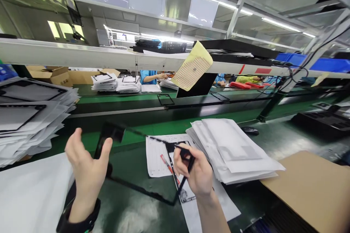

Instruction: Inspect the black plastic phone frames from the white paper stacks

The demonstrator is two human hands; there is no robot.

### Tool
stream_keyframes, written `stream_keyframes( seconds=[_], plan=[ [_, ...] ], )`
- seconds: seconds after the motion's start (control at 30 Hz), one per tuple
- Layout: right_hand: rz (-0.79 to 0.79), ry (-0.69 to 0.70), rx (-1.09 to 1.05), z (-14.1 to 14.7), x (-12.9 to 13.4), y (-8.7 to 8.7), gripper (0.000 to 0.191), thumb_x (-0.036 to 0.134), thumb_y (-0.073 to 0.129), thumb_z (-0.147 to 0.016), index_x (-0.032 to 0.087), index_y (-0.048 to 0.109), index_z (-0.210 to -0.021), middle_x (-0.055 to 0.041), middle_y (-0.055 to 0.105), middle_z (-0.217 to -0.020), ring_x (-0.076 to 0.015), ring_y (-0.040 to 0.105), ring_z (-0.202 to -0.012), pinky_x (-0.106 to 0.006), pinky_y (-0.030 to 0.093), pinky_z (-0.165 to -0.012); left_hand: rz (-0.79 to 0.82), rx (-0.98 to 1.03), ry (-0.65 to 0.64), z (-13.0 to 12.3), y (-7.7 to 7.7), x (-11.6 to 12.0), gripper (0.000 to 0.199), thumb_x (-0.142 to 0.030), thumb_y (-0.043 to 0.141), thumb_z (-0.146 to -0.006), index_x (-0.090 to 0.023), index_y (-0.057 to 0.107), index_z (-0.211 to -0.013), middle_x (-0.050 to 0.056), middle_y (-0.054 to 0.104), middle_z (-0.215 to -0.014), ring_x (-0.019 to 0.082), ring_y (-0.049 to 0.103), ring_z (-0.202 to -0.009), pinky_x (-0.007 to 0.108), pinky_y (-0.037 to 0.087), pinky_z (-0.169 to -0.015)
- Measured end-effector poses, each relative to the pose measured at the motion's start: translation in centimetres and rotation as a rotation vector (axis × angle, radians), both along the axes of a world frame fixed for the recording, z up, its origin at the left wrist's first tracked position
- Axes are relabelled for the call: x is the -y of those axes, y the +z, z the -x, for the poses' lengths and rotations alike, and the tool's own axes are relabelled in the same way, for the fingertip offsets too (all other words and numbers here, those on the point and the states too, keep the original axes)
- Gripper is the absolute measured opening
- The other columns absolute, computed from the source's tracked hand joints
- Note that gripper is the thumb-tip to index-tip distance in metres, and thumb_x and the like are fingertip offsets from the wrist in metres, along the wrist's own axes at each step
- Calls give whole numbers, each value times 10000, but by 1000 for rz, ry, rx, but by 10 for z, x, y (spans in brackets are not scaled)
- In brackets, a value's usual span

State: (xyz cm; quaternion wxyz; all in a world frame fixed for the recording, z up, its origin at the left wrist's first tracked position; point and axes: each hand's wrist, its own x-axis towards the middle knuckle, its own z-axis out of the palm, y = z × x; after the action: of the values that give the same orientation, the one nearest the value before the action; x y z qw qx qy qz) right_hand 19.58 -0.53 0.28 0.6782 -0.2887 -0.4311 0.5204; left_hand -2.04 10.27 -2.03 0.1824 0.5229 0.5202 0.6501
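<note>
A thin black rectangular frame (142,190), blurred in part, is held up tilted over the dark green bench. My right hand (194,171) has its fingers closed round the right end of this frame. At the opposite end, my left hand (89,167) is raised with thumb and fingers apart; the frame's left side passes behind the thumb, and I cannot tell whether they touch. Beneath my right hand lie printed sheets (157,153), a red pen (166,164) and another black frame, partly covered by the hand.
Stacked white sheets (235,145) lie at right beside brown cardboard (314,185). At left rises a tall pile of white sheets with black frames (30,116). A conveyor (131,107) crosses behind, carrying frames. A yellow card (194,66) hangs from the rail; co-workers sit beyond.
</note>
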Motion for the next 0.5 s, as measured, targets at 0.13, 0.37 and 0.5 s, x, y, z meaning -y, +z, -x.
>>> stream_keyframes(
  seconds=[0.13,0.37,0.5],
  plan=[
    [63,74,-310,0,-10,8,177,348,557,-819,181,613,-819,49,523,-572,-64,396,-401,-264,488,-616,230,210,-377,-17,2,7,855,-531,622,-767,-135,306,-1456,206,542,-1302,315,582,-1137,469,491,-935],
    [82,276,-523,10,11,16,82,246,666,-873,185,690,-922,-91,726,-1087,-136,696,-980,-224,519,-879,867,1197,-909,-16,30,34,268,-176,349,-992,-95,604,-999,-55,482,-490,21,458,-359,69,372,-354],
    [58,345,-519,15,26,22,194,270,651,-910,216,698,-1091,-86,654,-1279,-134,618,-1178,-180,515,-905,981,1732,-906,-5,46,53,388,-294,224,-1021,-135,554,-893,-6,592,-563,22,563,-402,55,484,-444]
  ],
)
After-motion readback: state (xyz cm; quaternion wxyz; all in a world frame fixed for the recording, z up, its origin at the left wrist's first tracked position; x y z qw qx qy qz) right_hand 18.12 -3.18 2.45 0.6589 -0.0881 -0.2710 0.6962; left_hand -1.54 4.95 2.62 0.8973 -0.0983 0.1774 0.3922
